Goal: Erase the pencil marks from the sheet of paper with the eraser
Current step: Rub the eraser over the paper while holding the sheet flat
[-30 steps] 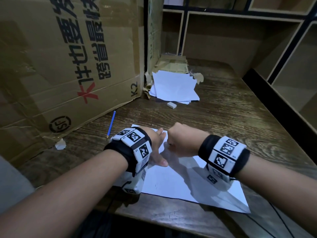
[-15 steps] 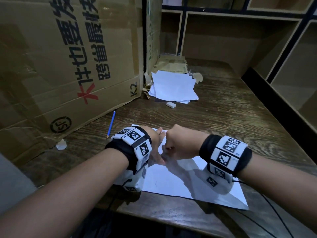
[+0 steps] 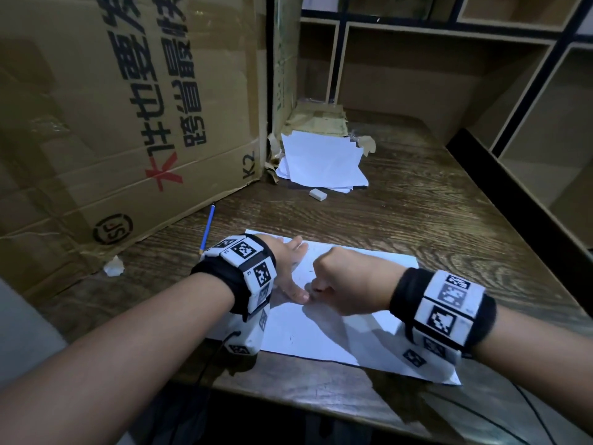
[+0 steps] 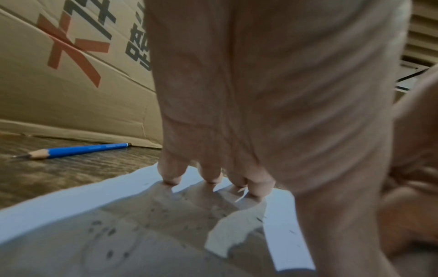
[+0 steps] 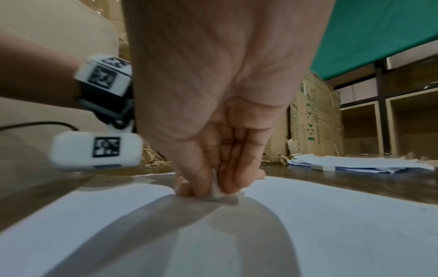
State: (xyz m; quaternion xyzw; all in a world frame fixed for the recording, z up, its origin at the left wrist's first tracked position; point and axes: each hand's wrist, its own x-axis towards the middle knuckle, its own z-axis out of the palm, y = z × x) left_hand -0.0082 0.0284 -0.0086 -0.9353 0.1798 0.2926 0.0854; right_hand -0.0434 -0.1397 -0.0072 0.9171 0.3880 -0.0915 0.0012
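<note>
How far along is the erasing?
Mid-job. Done: the eraser is picked up and down on the sheet of paper. In hand: the right hand pinches it and presses it to the sheet while the left hand holds the sheet flat with straight fingers. Left: dark specks and faint pencil marks show near the left hand, so more rubbing is likely needed.

The sheet of paper (image 3: pixel 324 329) is white with faint grey pencil marks (image 4: pixel 111 253), on a dark brown wood-grain bench (image 3: pixel 401 213). The pencil (image 3: pixel 207 229) is blue. The cardboard box (image 3: pixel 96 107) is tan with black and red print.
</note>
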